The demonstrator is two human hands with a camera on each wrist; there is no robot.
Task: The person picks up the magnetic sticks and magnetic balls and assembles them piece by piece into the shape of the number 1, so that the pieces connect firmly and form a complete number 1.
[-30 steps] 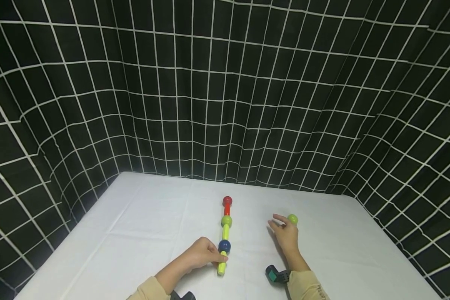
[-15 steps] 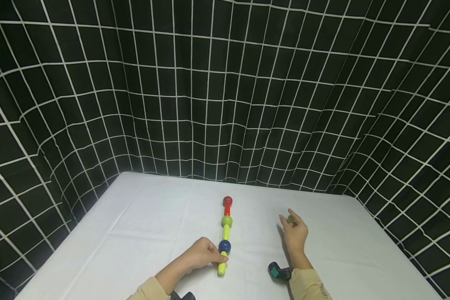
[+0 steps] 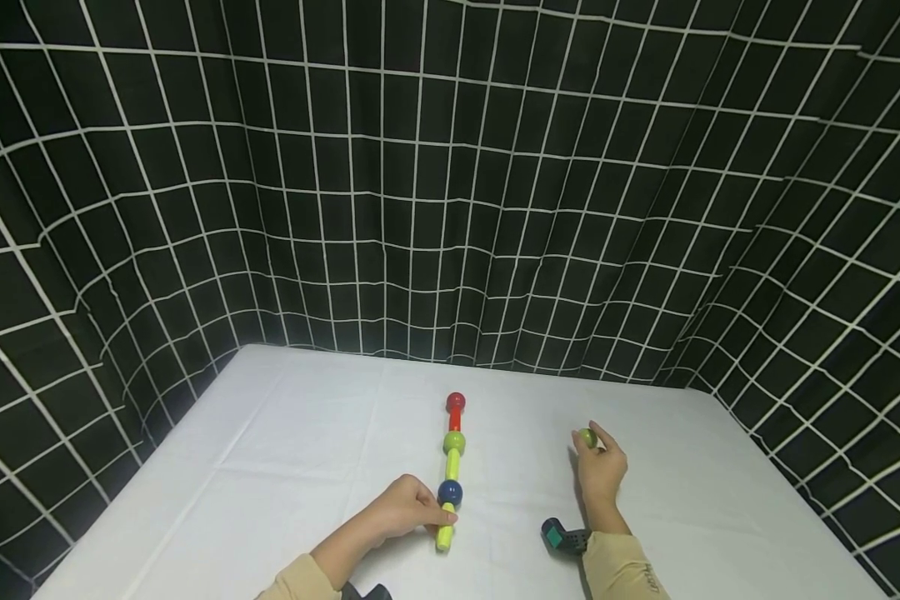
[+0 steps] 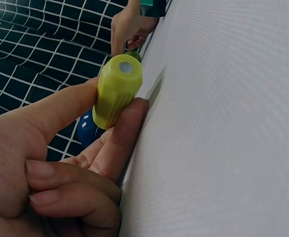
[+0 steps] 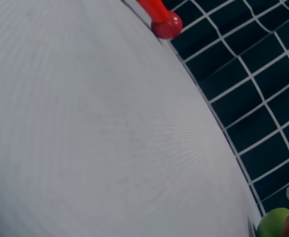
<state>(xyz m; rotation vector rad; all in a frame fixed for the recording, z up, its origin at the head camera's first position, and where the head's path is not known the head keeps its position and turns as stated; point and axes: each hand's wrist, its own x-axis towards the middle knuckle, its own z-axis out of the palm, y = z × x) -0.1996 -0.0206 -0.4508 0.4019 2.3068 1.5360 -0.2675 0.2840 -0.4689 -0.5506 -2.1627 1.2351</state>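
Note:
A straight chain of rods and balls lies on the table, with a red ball [image 3: 456, 402] at the far end. Nearer come a red rod [image 3: 455, 419], a green ball [image 3: 454, 442], a yellow-green rod [image 3: 452, 464] and a blue ball [image 3: 450, 492]. My left hand [image 3: 407, 504] pinches the nearest yellow-green rod [image 3: 444, 538] between thumb and finger. In the left wrist view, a round metal disc [image 4: 126, 67] shows in that rod's end. Right of the chain, my right hand [image 3: 602, 473] pinches a loose green ball [image 3: 587, 437], partly cut off in the right wrist view.
White cloth covers the table [image 3: 307, 417]. A black curtain with a white grid [image 3: 420, 208] stands behind it and along both sides. Dark wrist devices show by both sleeves, such as the right wrist camera [image 3: 562, 537].
My right hand has moved rightward to the loose green ball, and its fingers have closed on it. The left hand and the chain have stayed almost in place.

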